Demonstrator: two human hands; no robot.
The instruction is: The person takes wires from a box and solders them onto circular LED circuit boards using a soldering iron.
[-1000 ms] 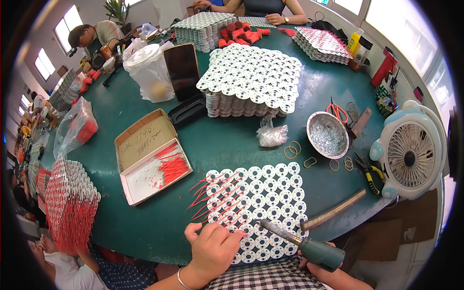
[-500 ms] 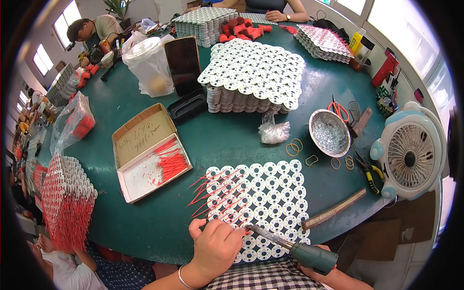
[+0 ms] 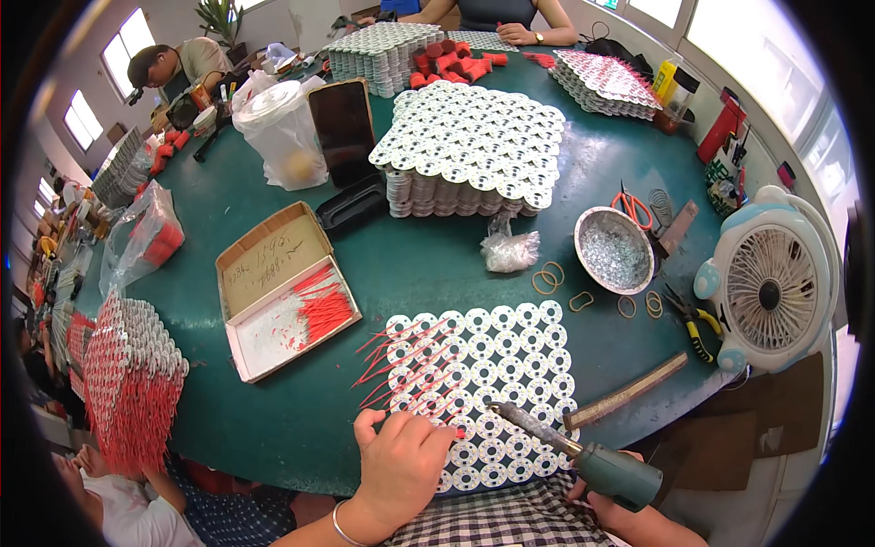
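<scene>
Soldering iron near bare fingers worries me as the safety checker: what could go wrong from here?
1. The soldering iron tip sits close to the left hand pressing the white disc panel; a slip might burn fingers.
2. Loose red wires fan across the panel and could snag or scorch.

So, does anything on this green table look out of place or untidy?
Little stands out. Loose rubber bands lie scattered on the table beside the metal bowl. The red wires fan unevenly off the white panel by the left hand; the right hand holds the soldering iron.
</scene>
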